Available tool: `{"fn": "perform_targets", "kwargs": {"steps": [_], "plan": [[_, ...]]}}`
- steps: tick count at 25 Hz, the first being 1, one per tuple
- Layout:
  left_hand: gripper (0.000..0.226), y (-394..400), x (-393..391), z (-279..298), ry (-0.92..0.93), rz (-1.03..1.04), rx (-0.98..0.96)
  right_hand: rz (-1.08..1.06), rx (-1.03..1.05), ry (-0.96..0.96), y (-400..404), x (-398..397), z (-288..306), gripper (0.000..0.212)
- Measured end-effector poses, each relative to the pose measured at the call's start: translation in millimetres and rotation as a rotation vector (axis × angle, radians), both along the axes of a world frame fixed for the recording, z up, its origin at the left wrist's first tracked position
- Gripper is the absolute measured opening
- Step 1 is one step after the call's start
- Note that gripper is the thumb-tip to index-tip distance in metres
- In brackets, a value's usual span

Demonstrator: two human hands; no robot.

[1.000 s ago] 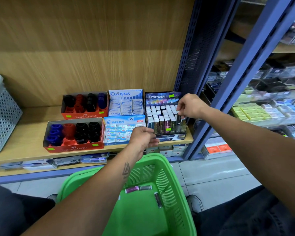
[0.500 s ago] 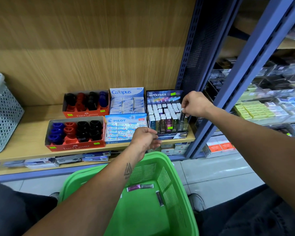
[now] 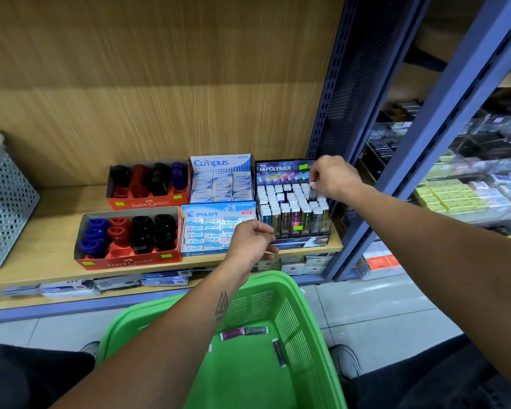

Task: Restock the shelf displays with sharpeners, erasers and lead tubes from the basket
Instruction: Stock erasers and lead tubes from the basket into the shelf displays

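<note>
My right hand (image 3: 334, 177) is over the back right corner of the Hi-Polymer lead display (image 3: 292, 202) and pinches a white-capped lead tube (image 3: 313, 187) that stands among the rows. My left hand (image 3: 252, 240) hovers with curled fingers at the shelf's front edge, between the Pilot eraser box (image 3: 210, 231) and the display; whether it holds anything is hidden. Below it the green basket (image 3: 307, 305) holds three loose lead tubes (image 3: 232, 333). Two Faber-Castell sharpener boxes (image 3: 130, 240) and a Campus eraser box (image 3: 222, 184) fill the shelf to the left.
A grey perforated bin (image 3: 3, 202) stands at the shelf's left end. A blue steel upright (image 3: 425, 143) rises just right of the lead display, with a neighbouring stationery rack (image 3: 455, 196) beyond it. Boxed stock (image 3: 165, 278) lies on the lower shelf.
My right hand has stayed over the display's right side, shifting slightly back with the tube in its fingertips. My left hand has hardly moved.
</note>
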State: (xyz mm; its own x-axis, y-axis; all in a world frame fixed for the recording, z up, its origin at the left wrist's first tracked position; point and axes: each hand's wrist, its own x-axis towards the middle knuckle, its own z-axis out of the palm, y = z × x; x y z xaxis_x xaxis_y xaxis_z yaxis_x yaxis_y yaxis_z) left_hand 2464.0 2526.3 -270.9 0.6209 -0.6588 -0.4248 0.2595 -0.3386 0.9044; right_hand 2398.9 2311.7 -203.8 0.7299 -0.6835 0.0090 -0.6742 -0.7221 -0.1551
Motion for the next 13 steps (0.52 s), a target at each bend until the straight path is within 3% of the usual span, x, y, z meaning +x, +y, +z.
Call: {"fn": "perform_targets", "kwargs": {"steps": [8,13], "plan": [[0.015,-2.5,0.7,-6.4,-0.038,0.004,0.018,-0.036,0.119,-0.085,-4.7,7.5,-11.7,0.007],[0.016,2.6,4.6,-7.6,-0.043,-0.001,0.032,-0.052,0.050,-0.025,-5.5,5.4,-11.5,0.011]]}}
